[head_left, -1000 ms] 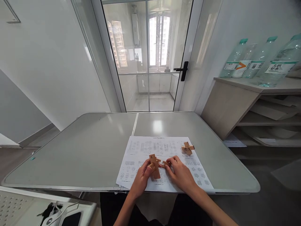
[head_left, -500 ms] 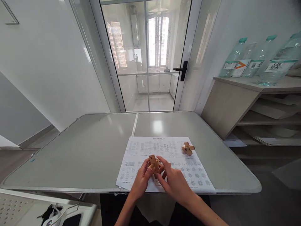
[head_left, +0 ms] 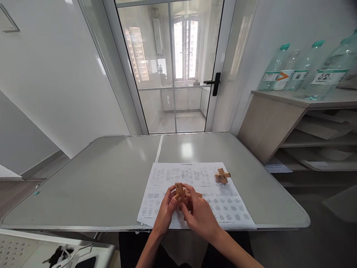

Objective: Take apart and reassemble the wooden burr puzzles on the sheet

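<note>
Both hands are closed around a wooden interlocking puzzle (head_left: 179, 189) whose upright piece carries the number 2. My left hand (head_left: 165, 213) grips it from the left, thumb against the near side. From the right, my right hand (head_left: 201, 213) wraps its fingers and thumb round it, and a piece end sticks out past the knuckles. The fingers hide much of the puzzle. Beneath the hands lies a printed instruction sheet (head_left: 167, 178) with rows of small diagrams. On its upper right part rests another cross-shaped wooden puzzle (head_left: 222, 176) with numbered pieces.
The sheet lies on a grey folding table (head_left: 111, 178). At right stands a wooden shelf (head_left: 267, 126) bearing several plastic bottles (head_left: 302, 70). Lower left, a white cart (head_left: 25, 247) holds cables and a dark flat object (head_left: 86, 262). A glass door (head_left: 174, 74) is behind the table.
My right hand has closed in on the puzzle, its fingers now wrapped around it. The numbered piece stands more upright, and a piece end now shows at right. The view has shifted slightly.
</note>
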The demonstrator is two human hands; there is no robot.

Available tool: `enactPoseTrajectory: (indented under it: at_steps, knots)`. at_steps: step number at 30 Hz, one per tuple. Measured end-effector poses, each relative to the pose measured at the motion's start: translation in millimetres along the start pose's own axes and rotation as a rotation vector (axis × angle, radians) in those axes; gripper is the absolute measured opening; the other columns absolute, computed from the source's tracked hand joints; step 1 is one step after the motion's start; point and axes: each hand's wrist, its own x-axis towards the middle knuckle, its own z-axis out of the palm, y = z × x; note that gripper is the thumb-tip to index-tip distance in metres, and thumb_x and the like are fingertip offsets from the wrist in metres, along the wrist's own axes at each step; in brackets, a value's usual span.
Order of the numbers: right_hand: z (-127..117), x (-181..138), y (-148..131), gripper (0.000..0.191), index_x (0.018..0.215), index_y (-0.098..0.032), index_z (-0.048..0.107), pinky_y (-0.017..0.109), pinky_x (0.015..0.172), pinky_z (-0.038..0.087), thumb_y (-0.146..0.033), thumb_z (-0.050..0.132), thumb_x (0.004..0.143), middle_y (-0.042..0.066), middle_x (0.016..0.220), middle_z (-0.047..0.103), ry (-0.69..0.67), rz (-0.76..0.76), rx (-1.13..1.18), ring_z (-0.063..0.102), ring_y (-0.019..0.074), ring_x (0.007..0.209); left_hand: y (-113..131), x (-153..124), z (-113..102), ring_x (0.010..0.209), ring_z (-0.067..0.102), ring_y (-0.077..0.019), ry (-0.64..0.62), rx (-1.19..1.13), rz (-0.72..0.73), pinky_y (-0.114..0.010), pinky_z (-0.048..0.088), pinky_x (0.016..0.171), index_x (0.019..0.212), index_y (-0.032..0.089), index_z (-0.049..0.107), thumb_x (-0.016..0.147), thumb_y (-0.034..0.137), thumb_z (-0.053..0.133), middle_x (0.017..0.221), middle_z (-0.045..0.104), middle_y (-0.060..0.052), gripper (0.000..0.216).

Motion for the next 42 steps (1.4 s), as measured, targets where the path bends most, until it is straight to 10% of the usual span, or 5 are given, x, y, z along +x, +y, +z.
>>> enactPoseTrajectory:
  at_steps: [26,42]
  knots:
    - [0.1,6.9,10.9,0.025,0.122,-0.024,0.064,0.028,0.066,0.054,-0.029,0.051,0.1,0.002,0.083,0.077,0.01,0.057,0.089,0.075,0.0211,0.071,2.6,1.5,1.1,0.123,0.065,-0.0368,-0.065,-0.028,0.054,-0.048,0.044,0.109,0.144,0.024,0.048,0.084,0.079,0.061,0.131,0.07,-0.016,0.082]
    - [-11.6,7.3,40.0,0.034,0.127,-0.023,0.068,0.029,0.073,0.051,-0.027,0.046,0.101,0.006,0.106,0.079,0.113,0.03,-0.343,0.075,0.022,0.084,6.3,2.3,12.1,0.137,0.056,-0.0317,0.033,0.326,0.101,-0.049,0.038,0.12,0.135,0.024,0.069,0.106,0.051,0.044,0.146,0.064,-0.009,0.047]
